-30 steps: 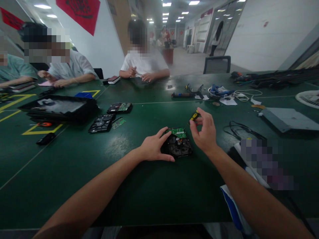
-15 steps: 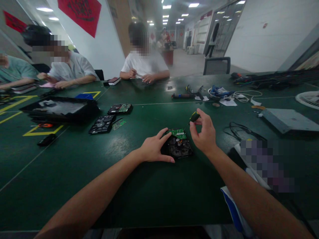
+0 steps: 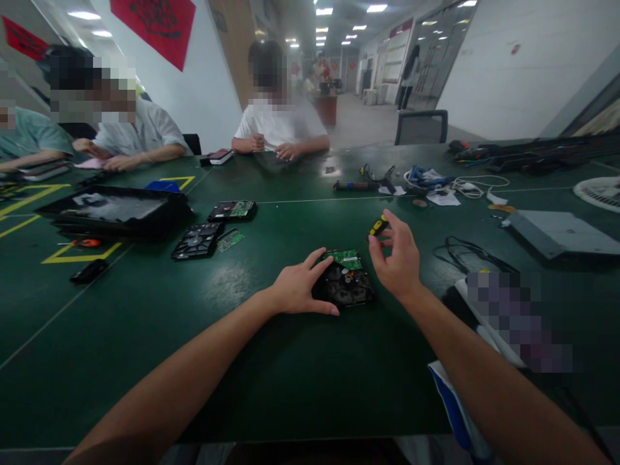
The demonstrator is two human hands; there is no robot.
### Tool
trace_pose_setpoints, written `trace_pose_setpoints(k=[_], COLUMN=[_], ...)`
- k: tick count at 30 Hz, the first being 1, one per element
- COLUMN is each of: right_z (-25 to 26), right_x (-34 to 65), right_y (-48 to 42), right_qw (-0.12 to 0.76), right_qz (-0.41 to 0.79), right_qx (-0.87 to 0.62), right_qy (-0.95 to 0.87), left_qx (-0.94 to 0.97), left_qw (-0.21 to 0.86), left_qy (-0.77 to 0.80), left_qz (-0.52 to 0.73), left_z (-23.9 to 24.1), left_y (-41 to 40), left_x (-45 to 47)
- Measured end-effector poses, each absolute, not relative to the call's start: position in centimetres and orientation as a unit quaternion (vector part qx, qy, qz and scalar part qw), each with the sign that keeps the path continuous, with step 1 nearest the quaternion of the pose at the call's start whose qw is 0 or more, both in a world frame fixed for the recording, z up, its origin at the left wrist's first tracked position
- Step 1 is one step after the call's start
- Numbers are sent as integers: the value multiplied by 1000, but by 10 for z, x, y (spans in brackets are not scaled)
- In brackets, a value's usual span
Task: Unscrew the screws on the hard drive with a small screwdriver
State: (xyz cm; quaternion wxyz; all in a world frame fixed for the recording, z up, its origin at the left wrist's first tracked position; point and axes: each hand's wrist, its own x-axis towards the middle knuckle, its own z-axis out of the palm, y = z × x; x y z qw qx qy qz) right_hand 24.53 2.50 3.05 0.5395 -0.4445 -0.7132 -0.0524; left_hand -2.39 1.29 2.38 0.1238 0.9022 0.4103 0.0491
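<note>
Head view, from the left: a black tray sits on the green table, then two drives, a small board beside the nearer one. Next, the left hand, thumb and fingers spread, rests at the left side of a third drive lying flat between the hands. Near its far right corner the right hand pinches a tilted screwdriver between thumb and fingertips, tip contact unclear, and farther right lie a cable and a grey box

Dim table, bright ceiling lights, hazy background
</note>
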Motion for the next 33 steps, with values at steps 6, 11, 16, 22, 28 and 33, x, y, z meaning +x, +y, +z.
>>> trace_pose_setpoints(k=[6,11,16,22,28,33], right_z=[30,25,24,24,25,28], right_x=[245,245,247,245,246,246], right_y=[25,29,29,29,29,28], right_qw=[542,555,548,541,555,550], right_qz=[-46,-5,-19,-10,-8,-14], right_qx=[-450,-443,-449,-457,-463,-463], right_qy=[-708,-704,-705,-706,-691,-695], left_qx=[902,902,902,902,902,901], left_qw=[126,125,127,125,126,129], left_qy=[410,410,409,412,410,412], left_qz=[46,47,45,45,46,44], left_z=[25,25,25,26,23,24], left_y=[13,13,13,13,14,14], left_x=[-24,-24,-23,-23,-24,-24])
